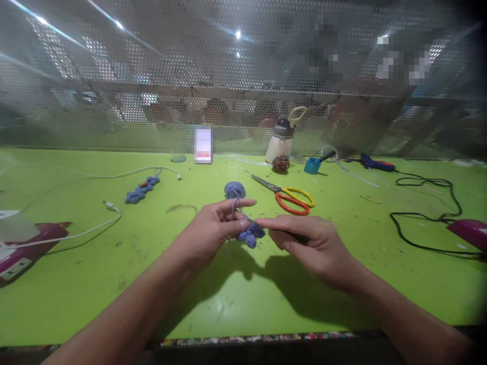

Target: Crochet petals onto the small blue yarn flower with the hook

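Observation:
Between my hands is a small piece of blue-purple crochet work (250, 236) with rounded petal-like lobes. My left hand (216, 223) pinches it between thumb and fingers, and a strand of yarn runs over the raised index finger. Held in my right hand (310, 241) is a crochet hook (245, 216); its thin metal shaft reaches to the top of the piece, while the handle is mostly hidden in the fist. Just beyond the left fingers lies a ball of blue-purple yarn (235, 190). Scissors (289, 195) with one red and one yellow handle lie beyond my right hand.
A finished-looking blue crochet strip (142, 190) lies left, near white cables (114, 218) and a purple power strip (34, 248). At the back stand a phone (203, 145), a bottle (280, 142), a dark multicoloured yarn ball (280, 164), a blue pot (312, 166) and a glue gun (376, 163).

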